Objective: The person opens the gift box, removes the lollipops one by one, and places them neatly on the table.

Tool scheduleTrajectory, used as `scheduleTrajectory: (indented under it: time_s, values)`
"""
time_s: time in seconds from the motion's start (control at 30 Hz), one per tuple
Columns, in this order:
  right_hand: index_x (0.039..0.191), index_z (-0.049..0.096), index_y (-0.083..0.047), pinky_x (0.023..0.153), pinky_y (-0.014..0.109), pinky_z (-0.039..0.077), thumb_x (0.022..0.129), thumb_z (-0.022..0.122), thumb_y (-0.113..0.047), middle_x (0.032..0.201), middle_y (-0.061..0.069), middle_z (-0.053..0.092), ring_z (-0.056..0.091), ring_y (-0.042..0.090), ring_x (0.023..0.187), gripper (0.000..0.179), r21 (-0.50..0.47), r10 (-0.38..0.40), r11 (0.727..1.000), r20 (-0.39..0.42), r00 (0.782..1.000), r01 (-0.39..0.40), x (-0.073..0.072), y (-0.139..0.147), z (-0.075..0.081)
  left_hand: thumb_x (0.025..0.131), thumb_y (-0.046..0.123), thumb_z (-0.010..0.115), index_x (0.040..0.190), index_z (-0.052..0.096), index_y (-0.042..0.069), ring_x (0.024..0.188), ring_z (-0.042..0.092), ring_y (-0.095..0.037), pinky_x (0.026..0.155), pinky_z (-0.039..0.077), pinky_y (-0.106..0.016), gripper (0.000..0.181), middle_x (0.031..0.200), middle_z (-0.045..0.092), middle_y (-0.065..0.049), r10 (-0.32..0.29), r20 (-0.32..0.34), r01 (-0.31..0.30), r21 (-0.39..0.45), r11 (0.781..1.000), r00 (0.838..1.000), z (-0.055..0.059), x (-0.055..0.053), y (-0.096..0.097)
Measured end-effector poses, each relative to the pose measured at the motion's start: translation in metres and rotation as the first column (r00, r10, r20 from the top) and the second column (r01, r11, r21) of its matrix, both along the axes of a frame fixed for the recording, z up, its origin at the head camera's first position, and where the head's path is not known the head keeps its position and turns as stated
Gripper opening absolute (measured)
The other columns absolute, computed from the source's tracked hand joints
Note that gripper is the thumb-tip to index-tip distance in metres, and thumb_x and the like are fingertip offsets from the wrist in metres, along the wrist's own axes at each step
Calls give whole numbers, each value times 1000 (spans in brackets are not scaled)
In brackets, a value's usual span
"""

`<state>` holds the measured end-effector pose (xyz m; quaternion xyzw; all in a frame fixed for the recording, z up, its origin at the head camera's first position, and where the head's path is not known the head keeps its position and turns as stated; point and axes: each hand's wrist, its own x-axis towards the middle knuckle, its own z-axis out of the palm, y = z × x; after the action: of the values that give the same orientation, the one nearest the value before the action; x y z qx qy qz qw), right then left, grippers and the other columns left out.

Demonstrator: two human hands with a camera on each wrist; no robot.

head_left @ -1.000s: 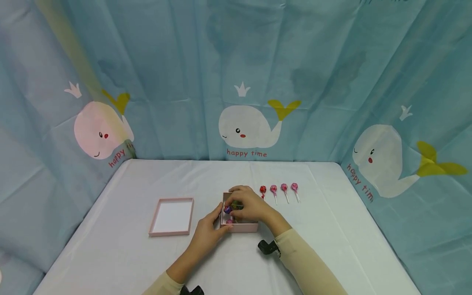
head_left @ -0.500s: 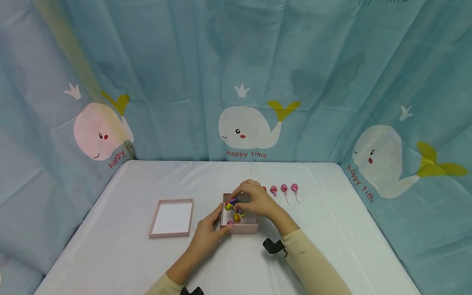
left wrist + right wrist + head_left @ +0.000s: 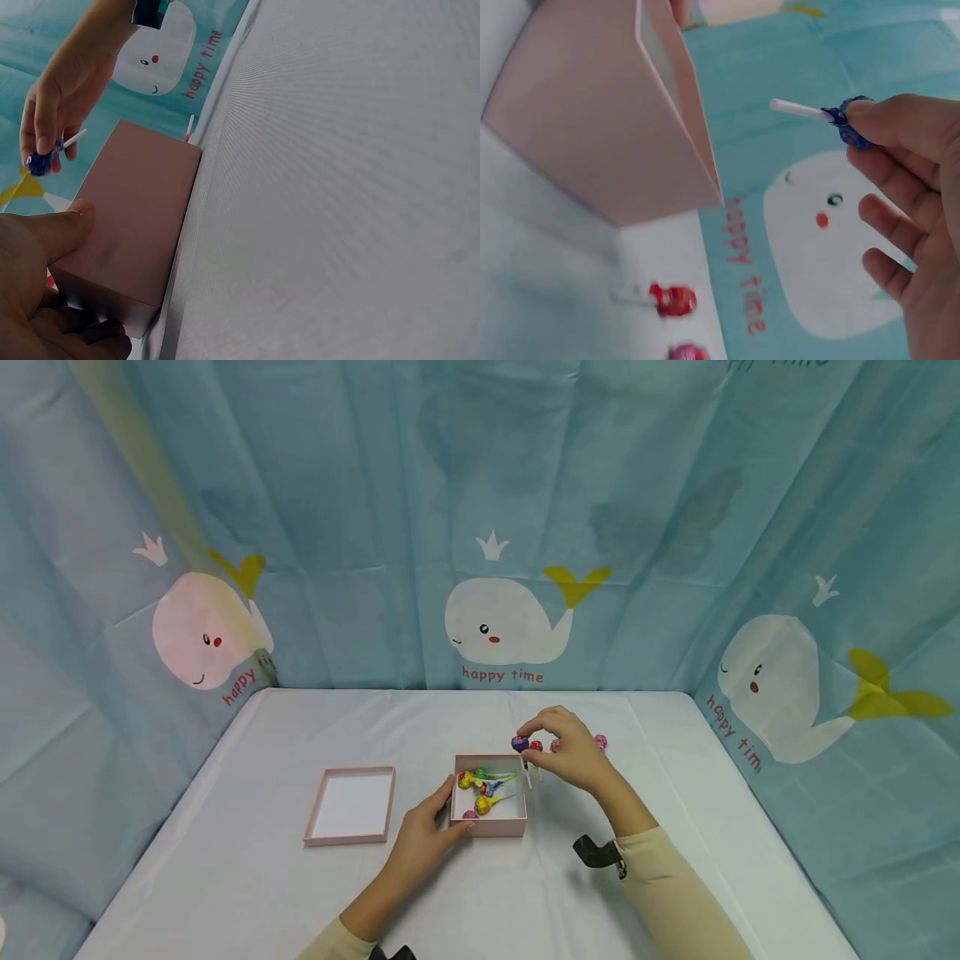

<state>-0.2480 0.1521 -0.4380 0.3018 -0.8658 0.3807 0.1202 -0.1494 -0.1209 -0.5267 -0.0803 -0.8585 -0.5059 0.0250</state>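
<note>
In the head view my right hand (image 3: 573, 749) is up off the table, to the right of the pink box (image 3: 501, 828). Between thumb and fingertips it pinches a lollipop (image 3: 854, 122) by its dark blue wrapped head, and the white stick points away from the hand. My left hand (image 3: 425, 831) grips the box at its left end, thumb on the front wall and fingers round the side, as the left wrist view shows. Inside the box lie several lollipops, among them a yellow lollipop (image 3: 483, 804), a green lollipop (image 3: 482, 773) and a pink lollipop (image 3: 470, 815).
The box's lid (image 3: 348, 841), pink with a white inside, lies to the left of the box. Beyond my right hand a row of lollipops lies on the white table, a red lollipop (image 3: 676, 300) nearest the box. A whale-print curtain (image 3: 360, 568) stands behind.
My right hand has come out of the box with the blue lollipop and moved right and back, uncovering the lollipops inside. My left hand has stayed on the box.
</note>
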Motion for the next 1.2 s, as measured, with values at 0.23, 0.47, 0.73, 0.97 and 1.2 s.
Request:
scheduleTrajectory:
  time_s: [0.23,0.47,0.73,0.97,1.2]
  values:
    - [108,77,-24,100,50,51,84,86,-15,108,-8,71,56,15,116,28,-67,-88,994,-36,995,86,-2,30,2,86,28,84,158,40,10,147,41,-29,117,40,-44,86,159,44,-7,-2,-17,2,7,1000,1000,-2,-1,0]
    - [108,76,-22,100,52,50,84,86,-16,110,-6,72,56,17,118,27,-46,-161,986,-18,987,160,-4,54,7,86,36,83,159,38,12,148,39,-27,118,39,-44,89,160,42,-5,-6,-5,6,4,1000,1000,-2,1,0]
    - [111,76,-17,103,58,48,86,85,-16,116,1,71,54,23,121,27,-33,-229,973,29,973,230,-8,82,9,87,33,83,159,39,12,148,40,-27,118,39,-44,88,160,42,-5,1,-3,-1,2,1000,1000,-1,1,1]
    - [115,74,-16,109,64,43,89,82,-21,121,6,68,53,30,126,28,-4,-301,953,119,946,304,-15,110,1,86,35,84,159,39,11,148,40,-28,118,39,-44,89,160,43,-5,-1,-2,1,0,1000,1000,-1,1,1]
    - [120,73,-15,110,66,41,92,80,-27,129,12,64,52,36,128,32,37,-363,931,198,911,363,-26,133,-15,86,36,83,159,38,12,148,39,-27,118,39,-44,89,160,42,-4,0,-4,0,1,1000,1000,-1,1,0]
